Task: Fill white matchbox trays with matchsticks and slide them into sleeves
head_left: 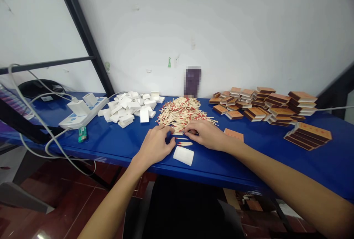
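A large heap of red-tipped matches [181, 111] lies on the blue table. My left hand [157, 144] rests at the heap's front left edge, index finger and thumb apart, the fingertip touching matches. From the other side, my right hand [207, 135] has its fingers curled and pinched at the match ends; exactly how many are between them is hidden. A few loose matches [184, 144] lie between the hands, nearer to me. Just in front of these is a white matchbox tray [183, 156], and an orange matchbox sleeve [233, 135] lies flat beyond my right wrist.
White matchbox trays [127, 107] are heaped at the left. Orange-and-brown matchboxes [257, 104] are piled at the right, with a separate row [308, 135] nearer. A white power strip [84, 113] with cables and a green packet [82, 134] sit far left. The wall stands behind.
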Motion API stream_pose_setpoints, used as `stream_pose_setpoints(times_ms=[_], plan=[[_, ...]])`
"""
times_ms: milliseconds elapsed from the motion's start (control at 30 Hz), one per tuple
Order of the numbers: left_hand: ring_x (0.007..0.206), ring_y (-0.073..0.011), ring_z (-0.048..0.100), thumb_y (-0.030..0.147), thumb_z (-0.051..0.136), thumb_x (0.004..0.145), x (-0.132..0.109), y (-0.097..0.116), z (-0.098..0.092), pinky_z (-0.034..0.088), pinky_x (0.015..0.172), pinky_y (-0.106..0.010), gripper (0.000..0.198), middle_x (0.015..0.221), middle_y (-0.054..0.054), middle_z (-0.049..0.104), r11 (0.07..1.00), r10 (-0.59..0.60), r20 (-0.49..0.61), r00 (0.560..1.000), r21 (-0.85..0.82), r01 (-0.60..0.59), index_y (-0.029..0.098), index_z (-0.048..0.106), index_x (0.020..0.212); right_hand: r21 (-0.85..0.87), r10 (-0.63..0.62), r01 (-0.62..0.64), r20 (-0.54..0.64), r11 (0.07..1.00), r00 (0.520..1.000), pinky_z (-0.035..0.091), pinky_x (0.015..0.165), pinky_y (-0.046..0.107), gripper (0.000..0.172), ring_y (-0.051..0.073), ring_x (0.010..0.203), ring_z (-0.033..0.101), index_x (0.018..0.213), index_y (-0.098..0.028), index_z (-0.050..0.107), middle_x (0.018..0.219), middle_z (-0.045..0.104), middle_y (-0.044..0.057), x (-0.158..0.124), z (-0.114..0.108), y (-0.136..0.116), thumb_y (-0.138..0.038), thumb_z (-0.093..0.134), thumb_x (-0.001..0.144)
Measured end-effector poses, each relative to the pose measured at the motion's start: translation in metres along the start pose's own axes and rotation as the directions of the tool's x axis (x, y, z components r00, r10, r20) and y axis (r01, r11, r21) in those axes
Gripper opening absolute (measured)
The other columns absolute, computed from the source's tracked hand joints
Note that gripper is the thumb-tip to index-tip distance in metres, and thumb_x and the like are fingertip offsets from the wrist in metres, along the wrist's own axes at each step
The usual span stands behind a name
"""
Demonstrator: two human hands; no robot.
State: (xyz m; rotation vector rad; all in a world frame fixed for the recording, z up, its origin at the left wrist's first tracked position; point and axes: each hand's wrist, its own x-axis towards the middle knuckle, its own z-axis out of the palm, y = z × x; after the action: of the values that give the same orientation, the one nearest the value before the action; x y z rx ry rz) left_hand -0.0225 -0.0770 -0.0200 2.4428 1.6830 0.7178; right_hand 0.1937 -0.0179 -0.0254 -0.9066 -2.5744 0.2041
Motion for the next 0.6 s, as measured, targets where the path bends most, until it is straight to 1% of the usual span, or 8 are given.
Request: stream_pose_setpoints(times_ms=[167, 333, 433, 533, 600], plan=[[0.08, -0.0201, 0.059, 0.023, 0.056, 0.088, -0.0002, -0.0009, 0.0001, 0.043, 0.072, -0.032, 0.02, 0.085, -0.004, 0.063, 1.0, 0.014, 0.005, 1.0, -0.002, -0.014, 0.02, 0.069, 0.103, -0.031, 0.005, -0.005, 0.001, 1.0, 1.0, 0.038, 0.066, 0.027, 0.019, 0.016, 0.073, 0.057, 0.082, -0.019, 0.066, 0.08, 0.066, 0.003, 0.0, 0.0005, -0.0008, -0.021, 0.051, 0.095], [0.076, -0.0189, 0.059, 0.023, 0.055, 0.089, -0.0002, -0.0015, 0.0001, 0.044, 0.072, -0.031, 0.018, 0.085, -0.003, 0.062, 1.0, 0.023, 0.005, 1.0, -0.006, -0.023, 0.02, 0.068, 0.1, -0.025, 0.006, -0.005, 0.007, 1.0, 1.0, 0.039, 0.069, 0.028, 0.019, 0.017, 0.076, 0.058, 0.087, -0.019, 0.068, 0.083, 0.067, 0.004, 0.0011, 0.0006, -0.0011, -0.023, 0.052, 0.096], [0.077, -0.0189, 0.058, 0.022, 0.054, 0.089, 0.0, -0.0021, 0.0, 0.043, 0.073, -0.031, 0.017, 0.084, -0.003, 0.062, 0.999, 0.038, 0.004, 0.999, -0.015, -0.038, 0.02, 0.068, 0.099, -0.037, -0.002, 0.002, 0.001, 0.999, 1.0, 0.039, 0.069, 0.028, 0.02, 0.017, 0.076, 0.057, 0.084, -0.018, 0.067, 0.082, 0.066, 0.005, 0.0026, 0.0016, -0.001, -0.024, 0.051, 0.096], [0.077, -0.0188, 0.058, 0.021, 0.054, 0.089, 0.0001, -0.0024, -0.0004, 0.043, 0.072, -0.031, 0.017, 0.083, -0.003, 0.061, 0.998, 0.049, 0.003, 0.999, -0.026, -0.049, 0.02, 0.068, 0.098, -0.048, -0.007, 0.007, -0.016, 0.999, 1.0, 0.036, 0.064, 0.027, 0.017, 0.015, 0.07, 0.055, 0.081, -0.018, 0.064, 0.077, 0.065, 0.003, 0.0024, -0.0011, -0.0014, -0.02, 0.052, 0.093], [0.076, -0.0185, 0.057, 0.021, 0.053, 0.089, -0.0001, -0.0022, -0.0007, 0.042, 0.071, -0.031, 0.016, 0.083, -0.003, 0.06, 0.998, 0.044, 0.002, 0.999, -0.033, -0.044, 0.02, 0.068, 0.097, -0.039, 0.016, -0.018, -0.047, 0.999, 0.999, 0.034, 0.06, 0.026, 0.013, 0.014, 0.063, 0.052, 0.079, -0.018, 0.063, 0.07, 0.062, 0.001, 0.0008, -0.006, -0.0019, -0.018, 0.054, 0.089]])
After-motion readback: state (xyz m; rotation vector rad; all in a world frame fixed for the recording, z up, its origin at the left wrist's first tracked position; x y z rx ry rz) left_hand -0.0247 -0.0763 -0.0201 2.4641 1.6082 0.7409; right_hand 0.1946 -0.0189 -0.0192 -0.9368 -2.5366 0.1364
